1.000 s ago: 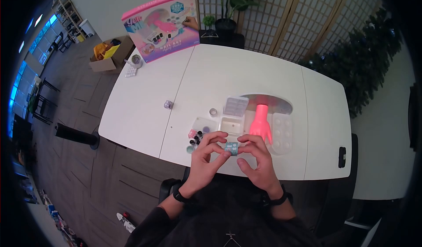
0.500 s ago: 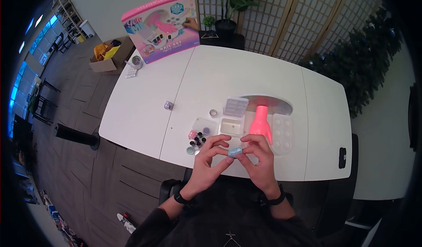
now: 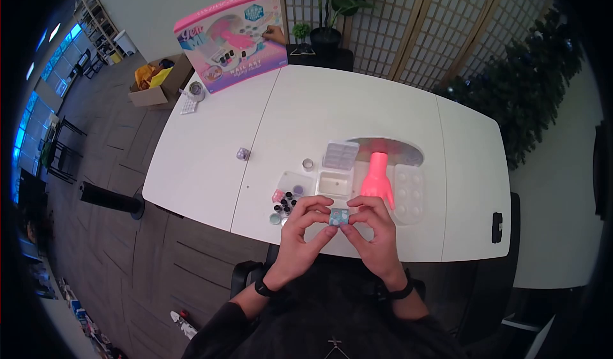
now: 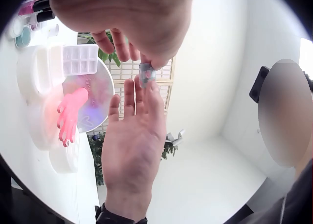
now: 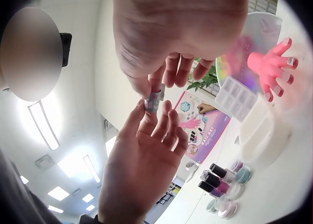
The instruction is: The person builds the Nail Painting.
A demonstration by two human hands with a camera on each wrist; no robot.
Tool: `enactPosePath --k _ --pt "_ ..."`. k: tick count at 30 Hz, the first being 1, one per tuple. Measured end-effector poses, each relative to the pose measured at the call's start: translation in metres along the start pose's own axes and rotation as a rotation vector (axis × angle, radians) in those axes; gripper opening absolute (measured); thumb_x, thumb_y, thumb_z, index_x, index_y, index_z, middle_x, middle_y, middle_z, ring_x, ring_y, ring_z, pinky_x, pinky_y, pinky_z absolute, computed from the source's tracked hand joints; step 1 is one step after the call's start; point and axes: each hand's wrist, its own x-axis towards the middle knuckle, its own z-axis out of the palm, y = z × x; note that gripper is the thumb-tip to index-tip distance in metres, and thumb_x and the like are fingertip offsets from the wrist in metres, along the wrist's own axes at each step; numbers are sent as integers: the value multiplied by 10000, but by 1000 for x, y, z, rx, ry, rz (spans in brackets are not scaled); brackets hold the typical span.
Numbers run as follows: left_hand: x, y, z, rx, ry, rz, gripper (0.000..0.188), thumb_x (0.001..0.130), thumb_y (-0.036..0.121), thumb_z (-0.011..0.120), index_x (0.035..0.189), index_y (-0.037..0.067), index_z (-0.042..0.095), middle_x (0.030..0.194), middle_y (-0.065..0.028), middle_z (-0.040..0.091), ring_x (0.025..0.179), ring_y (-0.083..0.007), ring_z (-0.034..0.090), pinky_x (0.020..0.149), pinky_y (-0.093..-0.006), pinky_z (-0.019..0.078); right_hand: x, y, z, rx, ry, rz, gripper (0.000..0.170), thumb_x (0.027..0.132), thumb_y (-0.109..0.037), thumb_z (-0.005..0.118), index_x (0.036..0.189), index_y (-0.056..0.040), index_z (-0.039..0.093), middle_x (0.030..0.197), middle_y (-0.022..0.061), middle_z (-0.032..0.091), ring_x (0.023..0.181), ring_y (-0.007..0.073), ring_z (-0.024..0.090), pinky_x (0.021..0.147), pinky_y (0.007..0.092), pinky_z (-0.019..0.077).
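Between both hands is a small roll of teal sticker strip (image 3: 339, 216) with a pale printed pattern. My left hand (image 3: 306, 231) pinches one side of it with thumb and forefinger. The other side is pinched by my right hand (image 3: 375, 234) in the same way. In the right wrist view, the sticker roll (image 5: 152, 102) looks curled, with a loose end sticking out. A pink model hand (image 3: 378, 181) stands on the table just beyond my right hand, one of its nails carrying a silvery patch in the right wrist view.
Nail polish bottles (image 5: 213, 179) and small jars stand left of my hands. Behind them are a white tray with a clear compartment lid (image 3: 340, 155), a mirror (image 4: 100, 94) and another roll (image 3: 308, 164). The pink nail art box (image 3: 236, 43) stands at the far left.
The right thumb, apart from the roll a second ago, has come in to pinch it. The roll turned edge-up, then back so its patterned face shows again.
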Motion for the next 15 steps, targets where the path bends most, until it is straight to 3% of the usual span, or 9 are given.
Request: enactPosePath --k 4,15 --pt "-3 -1 2 57 -11 26 54 958 -35 767 996 0 753 1417 -100 588 1208 -197 592 1080 -373 457 -2 1 -1 -29 4 -26 156 918 -87 864 1014 -25 758 1273 84 670 1067 240 665 907 373 537" --pt "-3 -13 -3 -151 32 -59 82 984 17 779 920 3 729 1393 -86 617 1216 -176 598 1064 -338 465 -1 -2 -2 -86 -80 -41 225 849 -31 880 1037 -61 759 1359 89 647 1248 279 637 1054 429 505"
